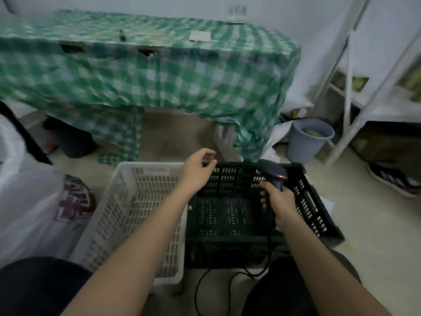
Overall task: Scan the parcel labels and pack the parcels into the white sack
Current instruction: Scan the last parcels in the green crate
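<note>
Now the hands: the right hand (276, 198) grips the barcode scanner (274, 175) over the black crate (319, 215), its head aimed forward and left, while the left hand (198, 166) hangs loosely curled and holds nothing. No parcel shows in either crate. The white sack (25, 201) lies far left, nearer the left hand, beyond the white crate (136, 210).

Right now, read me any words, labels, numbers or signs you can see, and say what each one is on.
None can be read.
Notice on the wall: marks too blurred to read.
White sheet on the table: no text to be made out.
Dark red print on the white sack: too blurred to read.
</note>
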### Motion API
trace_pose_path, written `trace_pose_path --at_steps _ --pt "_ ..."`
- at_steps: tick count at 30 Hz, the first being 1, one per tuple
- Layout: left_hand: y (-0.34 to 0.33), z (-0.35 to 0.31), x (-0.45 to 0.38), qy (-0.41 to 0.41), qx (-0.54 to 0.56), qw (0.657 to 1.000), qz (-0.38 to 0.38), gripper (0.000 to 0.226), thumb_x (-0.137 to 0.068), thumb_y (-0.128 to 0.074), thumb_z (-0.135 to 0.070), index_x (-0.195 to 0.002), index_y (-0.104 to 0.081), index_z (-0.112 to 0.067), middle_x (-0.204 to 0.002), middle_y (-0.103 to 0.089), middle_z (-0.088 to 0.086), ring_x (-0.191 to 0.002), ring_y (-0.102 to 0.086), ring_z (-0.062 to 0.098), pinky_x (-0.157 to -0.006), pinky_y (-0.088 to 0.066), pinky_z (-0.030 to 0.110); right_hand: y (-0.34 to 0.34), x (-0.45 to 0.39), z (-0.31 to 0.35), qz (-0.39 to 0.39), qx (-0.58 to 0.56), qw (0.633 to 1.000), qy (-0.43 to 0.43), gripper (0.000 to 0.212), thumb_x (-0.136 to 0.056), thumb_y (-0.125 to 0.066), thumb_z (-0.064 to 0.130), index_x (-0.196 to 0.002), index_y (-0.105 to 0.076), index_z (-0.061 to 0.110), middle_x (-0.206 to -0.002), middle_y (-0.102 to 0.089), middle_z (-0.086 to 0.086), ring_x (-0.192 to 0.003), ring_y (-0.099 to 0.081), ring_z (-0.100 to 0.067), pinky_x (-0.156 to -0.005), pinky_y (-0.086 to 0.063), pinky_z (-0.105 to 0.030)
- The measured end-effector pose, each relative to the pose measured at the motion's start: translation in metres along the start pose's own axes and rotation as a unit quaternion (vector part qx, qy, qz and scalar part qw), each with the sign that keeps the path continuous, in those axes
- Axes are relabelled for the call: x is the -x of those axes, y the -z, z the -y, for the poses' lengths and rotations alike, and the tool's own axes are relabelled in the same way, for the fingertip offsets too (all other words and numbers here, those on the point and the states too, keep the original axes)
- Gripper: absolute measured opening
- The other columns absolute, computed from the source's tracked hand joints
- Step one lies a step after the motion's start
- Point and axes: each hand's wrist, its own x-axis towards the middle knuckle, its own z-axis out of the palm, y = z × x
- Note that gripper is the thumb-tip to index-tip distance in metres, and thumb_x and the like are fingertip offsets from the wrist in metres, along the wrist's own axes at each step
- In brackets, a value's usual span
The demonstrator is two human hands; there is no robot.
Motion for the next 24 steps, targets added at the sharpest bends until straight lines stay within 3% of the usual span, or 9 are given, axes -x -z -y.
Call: trace_pose_path --at_steps 7,13,18,20,22,24 --pt "-0.153 0.035 -0.056 0.055 -0.023 0.988 0.145 0.029 -0.094 -0.059 -0.024 -0.122 -0.058 -0.017 -0.113 -0.061 -0.003 -0.107 -0.057 0.013 -0.096 -0.046 0.030 0.071 -0.096 -0.032 -0.096 -0.004 0.994 -0.044 0.016 -0.086 -0.071 0.016 -0.078 -0.060 0.008 -0.066 -0.057 -0.009 -0.054 -0.051 -0.020 -0.053 -0.043 -0.030" --pt "-0.266 0.092 -0.095 0.140 -0.046 0.953 0.264 0.040 -0.093 -0.060 -0.031 -0.130 -0.050 -0.017 -0.127 -0.057 0.001 -0.115 -0.056 0.018 -0.094 -0.047 0.032 0.095 -0.188 -0.087 -0.163 -0.012 0.980 -0.111 0.017 -0.080 -0.070 0.017 -0.083 -0.062 0.002 -0.072 -0.058 -0.014 -0.055 -0.049 -0.022 -0.054 -0.040 -0.033" --pt "-0.351 0.137 -0.096 0.184 -0.062 0.928 0.318 0.060 -0.088 -0.065 -0.038 -0.139 -0.042 -0.016 -0.139 -0.048 0.006 -0.123 -0.050 0.022 -0.090 -0.041 0.028 0.094 -0.241 -0.118 -0.205 -0.006 0.964 -0.172 0.028 -0.071 -0.078 0.019 -0.070 -0.051 0.012 -0.075 -0.059 -0.007 -0.075 -0.059 -0.027 -0.074 -0.052 -0.039" --pt "-0.377 0.150 -0.097 0.198 -0.068 0.921 0.327 0.068 -0.085 -0.069 -0.039 -0.142 -0.039 -0.017 -0.141 -0.047 0.007 -0.125 -0.049 0.023 -0.091 -0.041 0.030 0.098 -0.259 -0.123 -0.196 -0.003 0.963 -0.186 0.030 -0.061 -0.080 0.022 -0.076 -0.058 0.007 -0.082 -0.065 -0.013 -0.075 -0.061 -0.029 -0.067 -0.052 -0.040" --pt "-0.397 0.162 -0.098 0.213 -0.070 0.917 0.330 0.072 -0.084 -0.070 -0.040 -0.144 -0.037 -0.016 -0.142 -0.046 0.008 -0.127 -0.048 0.024 -0.097 -0.042 0.033 0.105 -0.272 -0.125 -0.173 -0.005 0.965 -0.199 0.055 -0.046 -0.077 0.027 -0.091 -0.064 0.000 -0.086 -0.065 -0.017 -0.070 -0.058 -0.028 -0.056 -0.045 -0.035" --pt "-0.409 0.173 -0.100 0.222 -0.070 0.912 0.337 0.070 -0.084 -0.069 -0.042 -0.142 -0.040 -0.015 -0.141 -0.049 0.009 -0.125 -0.050 0.025 -0.100 -0.044 0.036 0.113 -0.279 -0.127 -0.147 -0.016 0.965 -0.219 0.061 -0.050 -0.077 0.026 -0.103 -0.065 -0.002 -0.087 -0.064 -0.016 -0.066 -0.056 -0.027 -0.052 -0.043 -0.030"
